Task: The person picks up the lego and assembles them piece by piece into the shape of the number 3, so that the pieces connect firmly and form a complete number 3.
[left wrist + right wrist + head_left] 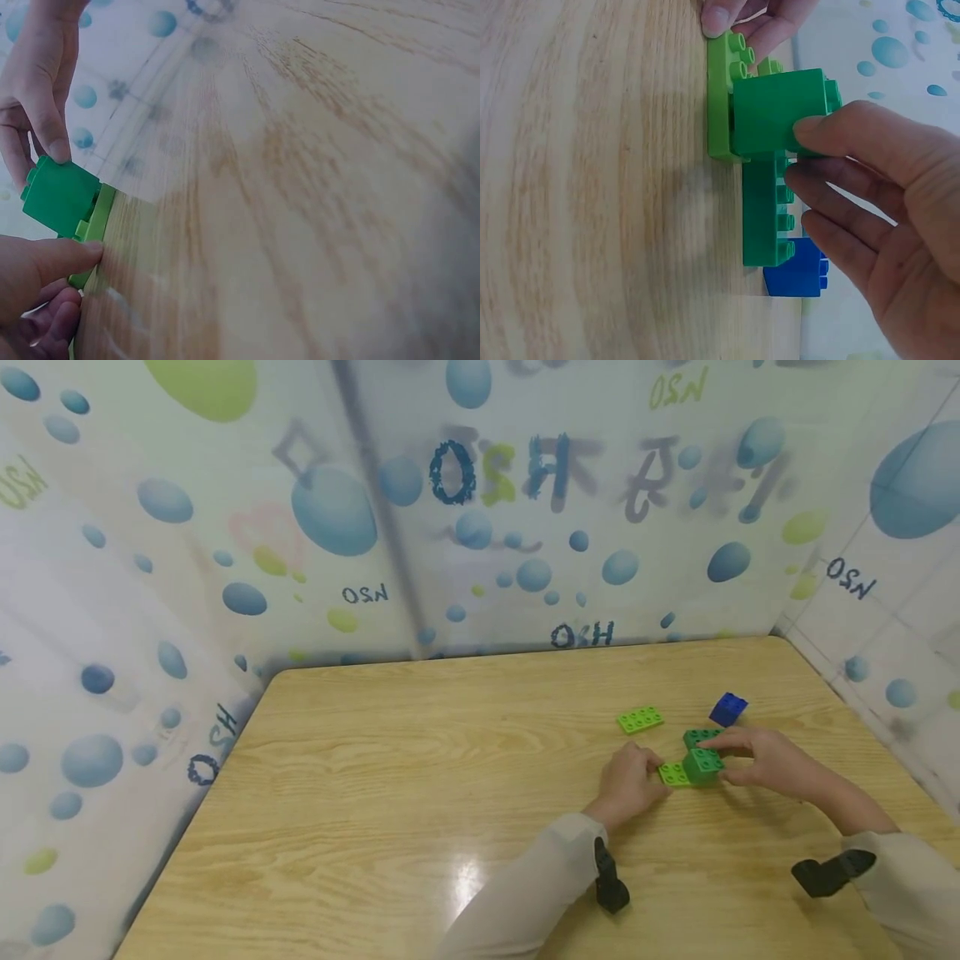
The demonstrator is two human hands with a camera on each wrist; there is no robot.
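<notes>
A flat lime-green toy brick [674, 774] lies on the table, its left end pinched by my left hand [628, 783]. Over the right end of that flat brick is a taller green block [769, 112], which my right hand [772, 764] pinches between thumb and fingers. In the left wrist view the block [60, 195] tilts a little, with a thin gap above the lime studs. Just behind it sits a long green brick [760, 214], partly hidden by the block and my right hand in the head view.
A second flat lime-green brick [641, 720] lies behind my left hand. Farther back to the right, a blue block [727, 709] rests tilted on the wooden table [375, 793]. Patterned sheets [525, 527] rise along the back and side edges.
</notes>
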